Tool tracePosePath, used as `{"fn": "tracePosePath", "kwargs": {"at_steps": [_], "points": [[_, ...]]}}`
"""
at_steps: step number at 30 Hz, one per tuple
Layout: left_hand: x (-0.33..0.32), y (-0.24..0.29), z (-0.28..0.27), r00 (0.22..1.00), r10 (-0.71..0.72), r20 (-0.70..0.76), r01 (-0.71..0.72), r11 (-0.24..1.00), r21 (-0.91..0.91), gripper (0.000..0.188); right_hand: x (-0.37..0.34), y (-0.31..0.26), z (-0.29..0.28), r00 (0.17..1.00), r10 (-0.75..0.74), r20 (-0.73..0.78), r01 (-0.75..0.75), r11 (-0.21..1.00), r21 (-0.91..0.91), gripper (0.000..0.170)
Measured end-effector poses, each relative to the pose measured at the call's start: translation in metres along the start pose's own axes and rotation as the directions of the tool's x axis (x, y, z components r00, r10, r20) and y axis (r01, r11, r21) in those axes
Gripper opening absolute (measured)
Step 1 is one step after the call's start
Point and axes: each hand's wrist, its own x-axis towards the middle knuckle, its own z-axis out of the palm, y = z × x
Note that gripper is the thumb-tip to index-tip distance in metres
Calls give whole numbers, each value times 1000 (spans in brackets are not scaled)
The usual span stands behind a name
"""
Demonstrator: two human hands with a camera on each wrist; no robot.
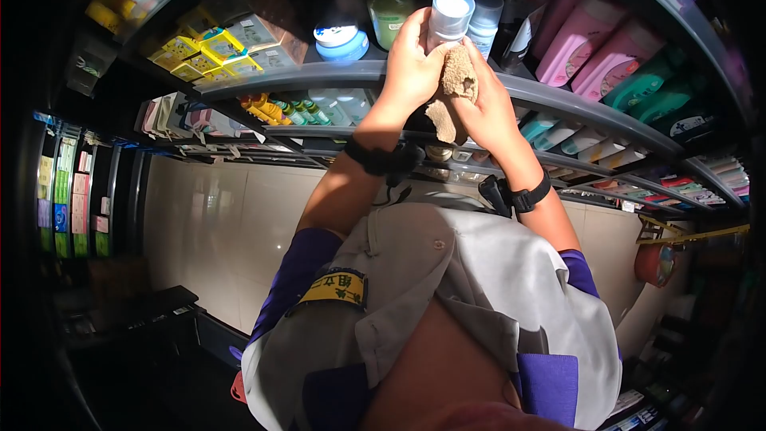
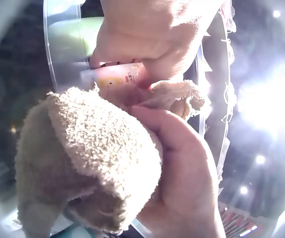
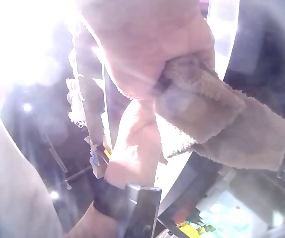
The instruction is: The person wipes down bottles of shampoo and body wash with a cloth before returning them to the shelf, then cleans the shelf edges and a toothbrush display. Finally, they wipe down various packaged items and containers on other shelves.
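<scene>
A small cylindrical container with a clear cap [image 1: 452, 14] is held upright between both hands at the shelf's front. My left hand [image 1: 408, 72] has its fingers curled round its left side; in the left wrist view this hand [image 2: 152, 37] grips the pink, yellow-printed body [image 2: 113, 79]. Against the container's lower part, my right hand [image 1: 488, 108] holds a beige fluffy cloth [image 1: 459, 76]. Folds of the cloth [image 2: 103, 144] hang beside the right hand [image 2: 184, 173] in the left wrist view. The cloth [image 3: 202, 104] partly hides the right hand's fingers [image 3: 187, 49] in the right wrist view.
On the shelf [image 1: 311, 73] stand a blue jar [image 1: 341, 42], a green pump bottle [image 1: 388, 20], another clear-capped container [image 1: 484, 22] and pink bottles [image 1: 580, 48]. Yellow boxes [image 1: 209, 49] are at the left. Lower shelves hold more goods. Pale floor tiles [image 1: 215, 231] lie below.
</scene>
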Motion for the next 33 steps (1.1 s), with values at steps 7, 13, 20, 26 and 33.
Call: {"fn": "tracePosePath", "kwargs": {"at_steps": [7, 13, 20, 26, 33], "points": [[4, -18, -4, 998, 35, -47, -13, 912, 409, 56, 2, 9, 5, 1000, -9, 6, 9, 999, -51, 72], [5, -23, -2, 996, 82, -21, -59, 853, 519, 65, 4, 12, 4, 1000, 1, 9, -1, 999, -49, 69], [-3, 0, -7, 997, 47, 57, -73, 749, 659, 68, -3, 13, 5, 999, -31, -31, 30, 999, -35, 60], [-42, 43, -4, 989, 88, 122, -144, 787, 600, 35, -11, 13, 0, 980, -8, -200, 22, 997, 67, 42], [-79, 34, -12, 949, -25, 313, -166, 808, 566, 58, -15, -2, 12, 971, 130, -199, -46, 925, 376, 33]]}}
